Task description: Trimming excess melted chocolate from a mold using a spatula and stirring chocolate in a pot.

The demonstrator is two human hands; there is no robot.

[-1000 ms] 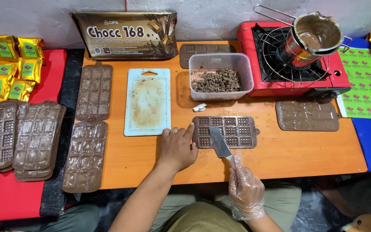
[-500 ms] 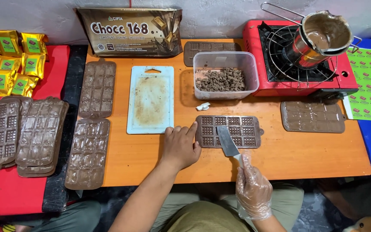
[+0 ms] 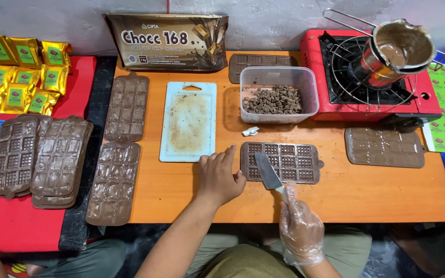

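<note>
A brown chocolate-filled mould (image 3: 289,160) lies flat on the orange table (image 3: 336,201). My left hand (image 3: 220,177), bare, rests on the table with its fingertips against the mould's left edge. My right hand (image 3: 300,231) wears a clear plastic glove and grips the handle of a metal scraper (image 3: 269,172). The scraper's blade lies across the lower left part of the mould.
A white cutting board (image 3: 188,121) lies left of the mould, a clear tub of chocolate bits (image 3: 276,95) behind it. A red gas stove (image 3: 372,82) carries a pot of melted chocolate (image 3: 400,49). More moulds (image 3: 60,159) lie left, another mould (image 3: 384,146) right, gold packets (image 3: 21,77) far left.
The scraper and both hands stay at the mould's left part, shifting only slightly. The camera view has drifted a little.
</note>
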